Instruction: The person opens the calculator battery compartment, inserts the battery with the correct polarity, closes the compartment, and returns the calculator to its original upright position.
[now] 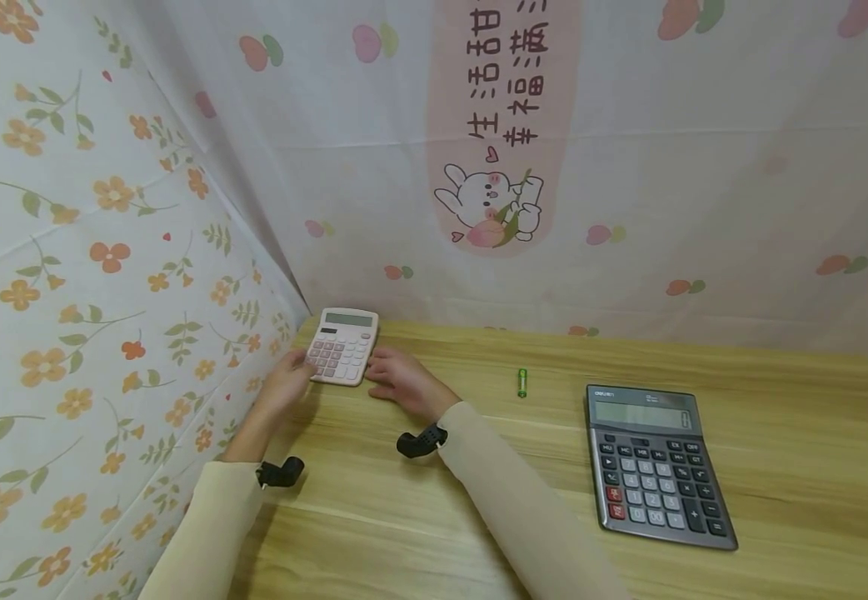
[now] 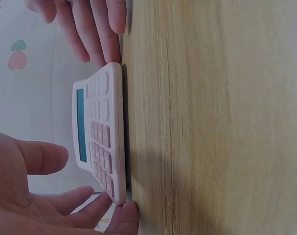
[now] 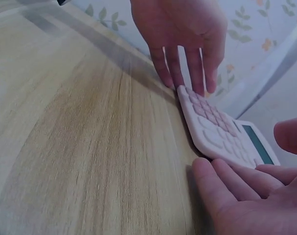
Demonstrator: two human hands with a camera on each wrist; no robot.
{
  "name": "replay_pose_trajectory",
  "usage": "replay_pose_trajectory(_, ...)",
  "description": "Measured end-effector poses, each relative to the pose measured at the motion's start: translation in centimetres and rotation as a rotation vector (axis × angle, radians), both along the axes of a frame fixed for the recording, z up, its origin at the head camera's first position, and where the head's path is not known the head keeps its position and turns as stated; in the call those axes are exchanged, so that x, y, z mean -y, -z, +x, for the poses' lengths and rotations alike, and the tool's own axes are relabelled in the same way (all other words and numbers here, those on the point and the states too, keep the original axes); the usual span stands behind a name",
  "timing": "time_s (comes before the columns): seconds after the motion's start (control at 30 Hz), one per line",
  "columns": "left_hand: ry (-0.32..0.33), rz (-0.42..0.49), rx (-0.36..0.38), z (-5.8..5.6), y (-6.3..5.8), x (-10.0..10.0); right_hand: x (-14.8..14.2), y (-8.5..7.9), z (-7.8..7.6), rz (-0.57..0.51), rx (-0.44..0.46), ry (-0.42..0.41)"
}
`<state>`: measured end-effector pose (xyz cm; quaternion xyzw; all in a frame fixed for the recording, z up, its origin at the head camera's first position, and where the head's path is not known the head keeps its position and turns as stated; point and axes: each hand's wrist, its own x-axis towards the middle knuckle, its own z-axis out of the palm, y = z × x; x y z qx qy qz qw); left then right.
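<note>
A pale pink calculator (image 1: 342, 348) lies at the far left corner of the table, its screen toward the back cloth. My left hand (image 1: 289, 385) is at its left edge, and my right hand (image 1: 406, 383) is at its right edge. In the left wrist view, the left fingers (image 2: 97, 210) reach along the near corner of the calculator (image 2: 118, 147), thumb raised off the keys. The right wrist view has the right fingers (image 3: 241, 181) extended with their tips against the opposite side, palm turned up toward it. Neither hand curls round the calculator.
A small green battery (image 1: 522, 382) lies on the wooden table (image 1: 419, 517) right of my right hand. Farther right is a larger dark grey calculator (image 1: 655, 467) showing a 0. Printed cloth hangs along the back (image 1: 374, 200) and left side (image 1: 104, 333) of the table.
</note>
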<state>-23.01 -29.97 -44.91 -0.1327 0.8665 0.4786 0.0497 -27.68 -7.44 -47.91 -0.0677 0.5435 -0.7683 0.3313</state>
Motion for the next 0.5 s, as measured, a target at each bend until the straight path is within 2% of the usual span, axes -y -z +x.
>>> replay_pose_trajectory(0.5, 0.046, -0.001, 0.056, 0.5, -0.1, -0.4, -2.6, 0.0, 0.6, 0.019, 0.022, -0.025)
